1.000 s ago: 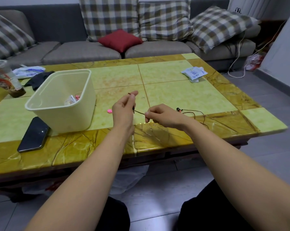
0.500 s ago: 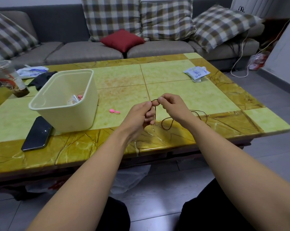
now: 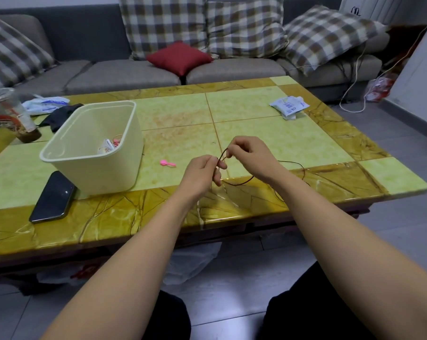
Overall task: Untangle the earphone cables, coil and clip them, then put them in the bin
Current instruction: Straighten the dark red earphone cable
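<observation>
A thin dark earphone cable (image 3: 241, 183) is held between both hands above the near middle of the table. My left hand (image 3: 202, 171) pinches a bundle of it, and my right hand (image 3: 251, 155) pinches a loop just above and to the right. The rest of the cable trails right along the table behind my right forearm. A small pink clip (image 3: 167, 163) lies on the table left of my hands. The cream bin (image 3: 124, 168) stands further left with white and pink items inside.
A black phone (image 3: 53, 197) lies by the bin near the table's front edge. A plastic cup (image 3: 11, 114), dark cloth and a white packet sit at the far left. Another white packet (image 3: 288, 106) lies at the far right. A sofa with cushions stands behind the table.
My hands came together from a stretched-out cable. The right hand rose and brought a loop over to the left hand; the loose cable on the right got shorter.
</observation>
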`<state>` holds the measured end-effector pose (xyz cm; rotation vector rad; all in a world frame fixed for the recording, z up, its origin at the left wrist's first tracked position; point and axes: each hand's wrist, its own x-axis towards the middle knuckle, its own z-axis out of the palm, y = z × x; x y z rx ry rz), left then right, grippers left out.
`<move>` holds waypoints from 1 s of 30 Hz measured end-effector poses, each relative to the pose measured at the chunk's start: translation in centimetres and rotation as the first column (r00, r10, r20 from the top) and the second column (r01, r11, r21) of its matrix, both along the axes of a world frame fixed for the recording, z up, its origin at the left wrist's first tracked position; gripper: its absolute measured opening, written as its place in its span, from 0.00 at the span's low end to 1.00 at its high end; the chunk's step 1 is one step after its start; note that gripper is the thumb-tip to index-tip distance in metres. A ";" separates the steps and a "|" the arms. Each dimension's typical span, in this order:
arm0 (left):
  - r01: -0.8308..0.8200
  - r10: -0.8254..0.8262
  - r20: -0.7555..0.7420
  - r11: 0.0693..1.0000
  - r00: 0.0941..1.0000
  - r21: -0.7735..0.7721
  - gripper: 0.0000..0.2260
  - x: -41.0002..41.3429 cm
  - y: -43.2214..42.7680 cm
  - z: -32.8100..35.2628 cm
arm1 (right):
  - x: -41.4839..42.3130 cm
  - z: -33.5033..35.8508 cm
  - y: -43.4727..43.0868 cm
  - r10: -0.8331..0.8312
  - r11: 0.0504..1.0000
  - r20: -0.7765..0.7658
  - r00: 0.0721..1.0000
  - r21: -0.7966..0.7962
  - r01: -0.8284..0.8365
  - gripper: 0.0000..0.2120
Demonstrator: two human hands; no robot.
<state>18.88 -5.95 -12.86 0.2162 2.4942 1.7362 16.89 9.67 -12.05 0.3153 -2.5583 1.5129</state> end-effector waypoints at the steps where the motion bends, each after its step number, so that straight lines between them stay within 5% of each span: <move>1: 0.037 -0.042 0.056 0.996 0.998 0.080 0.16 0.1 0.1 0.1 | -0.1 -0.2 0.1 -0.027 1.000 -0.011 1.000 -0.004 0.027 0.11; 5: 0.034 -0.208 0.226 0.804 0.952 0.594 0.12 0.2 0.4 0.9 | -0.2 -1.3 0.1 -0.033 0.995 0.038 0.999 0.091 0.029 0.11; 9: -0.144 -0.061 0.207 0.531 0.977 0.835 0.12 -0.6 0.3 1.2 | 0.2 -1.1 -0.2 0.177 0.957 0.233 0.956 0.187 -0.223 0.11; 11: -0.156 0.095 0.128 0.727 0.987 0.669 0.12 -0.9 0.0 0.7 | 0.7 -0.8 -0.6 0.242 0.918 0.292 0.925 0.240 -0.316 0.11; 13: -0.185 0.209 -0.078 0.953 0.975 0.240 0.12 -1.1 -0.4 -0.2 | 1.1 -0.4 -0.8 0.267 0.902 0.278 0.923 0.266 -0.341 0.11; 15: -0.191 0.178 -0.207 0.981 0.962 -0.046 0.12 -1.0 -0.7 -0.7 | 1.2 0.0 -0.7 0.226 0.942 0.189 0.956 0.207 -0.264 0.11; 17: -0.134 0.113 -0.171 0.984 0.979 -0.119 0.13 -1.0 -0.8 -0.9 | 0.7 0.3 -0.6 0.118 0.988 0.069 0.991 0.087 -0.124 0.12; 19: -0.006 0.005 -0.038 0.999 0.999 -0.031 0.14 -0.7 -0.8 -0.6 | 0.0 0.2 -0.4 -0.010 1.000 -0.019 1.000 0.009 0.011 0.12; 22: 0.102 -0.190 0.173 0.901 0.966 0.422 0.14 0.0 -0.2 0.2 | -0.6 -0.6 -0.2 -0.113 0.992 -0.045 0.993 0.047 0.115 0.11; 25: -0.025 -0.209 0.209 0.648 0.955 0.762 0.13 -0.2 0.3 1.0 | -0.1 -0.8 -0.4 0.014 0.987 0.075 0.997 0.159 -0.026 0.14; 28: -0.125 -0.073 0.181 0.478 0.981 0.869 0.13 -0.8 0.2 1.1 | 0.8 -0.5 -0.9 0.203 0.942 0.254 0.946 0.215 -0.260 0.12; 30: -0.143 0.100 0.102 0.678 0.990 0.721 0.14 -1.2 -0.2 0.7 | 1.2 -0.3 -1.2 0.255 0.906 0.278 0.926 0.265 -0.329 0.12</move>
